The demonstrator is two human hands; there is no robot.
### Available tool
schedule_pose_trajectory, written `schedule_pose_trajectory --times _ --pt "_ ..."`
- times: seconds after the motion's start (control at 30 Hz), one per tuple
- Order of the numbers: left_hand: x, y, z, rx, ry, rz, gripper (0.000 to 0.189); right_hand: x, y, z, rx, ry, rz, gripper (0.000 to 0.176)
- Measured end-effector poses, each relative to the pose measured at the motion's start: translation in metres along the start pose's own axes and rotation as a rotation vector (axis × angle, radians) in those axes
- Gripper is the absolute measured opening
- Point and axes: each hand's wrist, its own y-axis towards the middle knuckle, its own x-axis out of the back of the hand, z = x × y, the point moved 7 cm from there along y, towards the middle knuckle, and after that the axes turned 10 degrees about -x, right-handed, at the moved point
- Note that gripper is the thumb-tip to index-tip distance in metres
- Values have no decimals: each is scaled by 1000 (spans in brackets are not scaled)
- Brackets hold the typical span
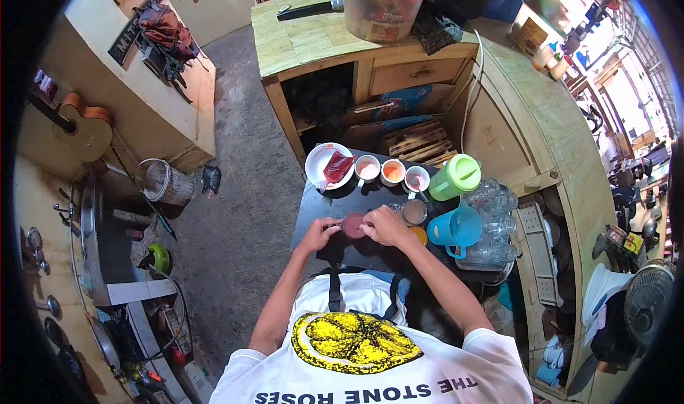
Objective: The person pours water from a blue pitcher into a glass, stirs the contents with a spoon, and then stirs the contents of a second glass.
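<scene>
On the dark tabletop (313,211), a glass of murky pinkish-brown drink (353,226) stands between my hands. My left hand (320,234) is closed on the glass's left side. My right hand (385,226) curls over its right rim with fingers pinched; whatever they hold is too small to make out. Beyond my right hand are another glass with a pale brownish drink (415,211) and an orange drink (419,234), partly hidden by my wrist. Behind them sit white cups with pinkish contents (367,169), orange contents (392,171) and a spoon (416,181).
A white bowl (312,163) holds a red packet (338,167). To the right stand a green lidded pitcher (454,177), a blue jug (454,227) and several upturned clear glasses (499,226) on a tray. A wooden counter (292,40) lies beyond; a bucket (165,183) stands left.
</scene>
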Motion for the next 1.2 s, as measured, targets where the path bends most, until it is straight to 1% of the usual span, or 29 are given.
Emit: schedule_pose_trajectory --times 0.07,0.17,0.27,0.37,0.47,0.57,0.67,0.77,0.87,0.97,1.07,1.17,1.2 --pt "1 -1 -4 11 32 23 29 6 0 -1 -2 28 -173 19" --pt "-1 0 3 9 -6 -1 29 3 0 -3 -41 -220 -89 18" --pt "-2 5 -1 -48 33 -12 29 -1 -3 7 22 -107 43 19" --pt "-3 8 -5 -5 101 13 28 9 -2 10 25 -75 -179 20" --pt "-3 6 -8 -4 58 -3 29 14 -3 9 10 -179 -257 20" --pt "-4 5 -13 -20 84 -29 30 0 -3 9 25 -295 -17 20" --pt "-5 3 -8 -3 104 -22 31 0 -4 4 12 -5 -130 21" --pt "-5 2 -14 106 108 22 33 7 -4 1 -13 -94 -259 22" --pt "-4 2 -16 65 126 0 31 -3 -3 -1 -69 -241 -96 23" --pt "-5 2 -6 -113 175 -53 31 -4 -2 2 9 -83 -44 23" --pt "-5 3 -7 20 139 11 33 11 -3 3 24 -59 -326 23" --pt "-4 3 -14 6 109 23 33 5 -1 0 -21 -254 -183 23" --pt "-4 3 -14 10 104 17 33 3 -2 0 -10 -208 -115 23"
